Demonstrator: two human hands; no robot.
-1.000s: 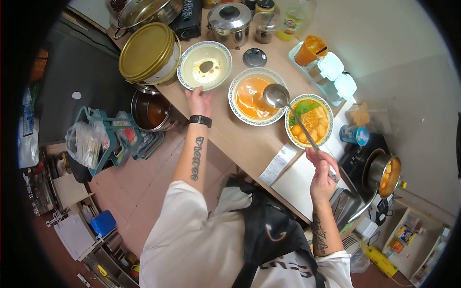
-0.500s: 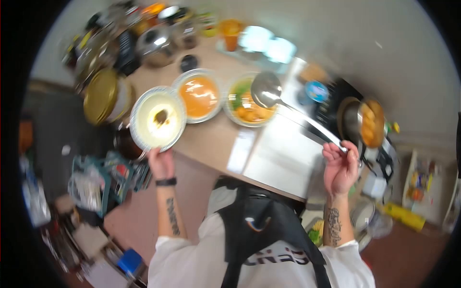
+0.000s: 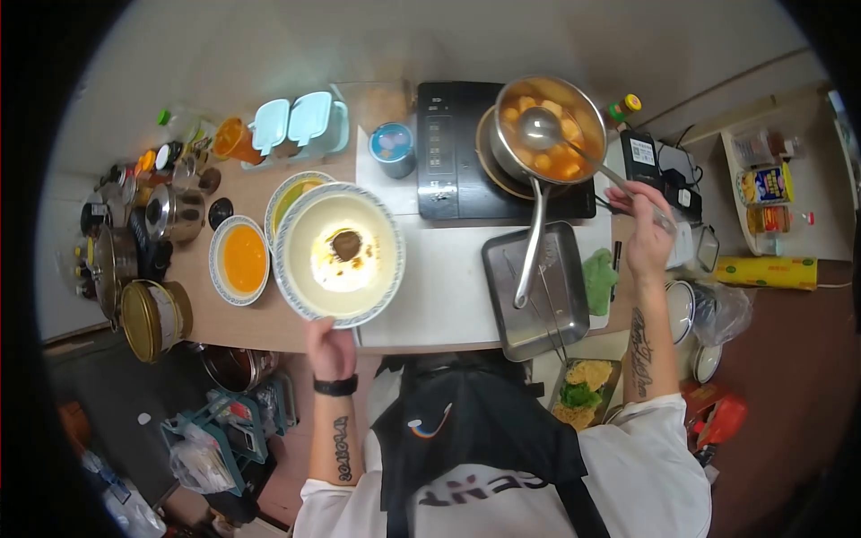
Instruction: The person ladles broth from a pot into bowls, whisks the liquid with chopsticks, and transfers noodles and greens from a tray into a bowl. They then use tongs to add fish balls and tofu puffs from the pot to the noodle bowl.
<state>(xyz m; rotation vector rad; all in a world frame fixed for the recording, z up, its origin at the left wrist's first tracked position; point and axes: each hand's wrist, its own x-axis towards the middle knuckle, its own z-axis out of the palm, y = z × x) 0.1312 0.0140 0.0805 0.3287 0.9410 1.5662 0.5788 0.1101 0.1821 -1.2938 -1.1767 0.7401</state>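
Note:
My left hand (image 3: 330,348) grips the near rim of a white bowl (image 3: 386,260) with a patterned edge, which has a brown powder and some dark bits at its bottom. My right hand (image 3: 644,226) is closed round the handle of a metal ladle (image 3: 540,128). The ladle's head is over the saucepan (image 3: 536,184), at the surface of an orange broth with chunks. That saucepan sits on a black induction cooker (image 3: 448,152). Left of the held bowl are a bowl of orange liquid (image 3: 244,257) and another bowl (image 3: 291,193), partly hidden behind it.
A metal tray (image 3: 538,318) lies below the saucepan's handle, beside a green cloth (image 3: 599,280). A blue-lidded tub (image 3: 392,150) stands left of the cooker. Jars and a lidded metal pot (image 3: 175,213) crowd the left. A tray of noodles and greens (image 3: 587,394) is low at right.
The view has turned toward the cooker. The ladle has moved from near the bowls to the saucepan, and the held bowl has come rightward along the counter, now overlapping another bowl.

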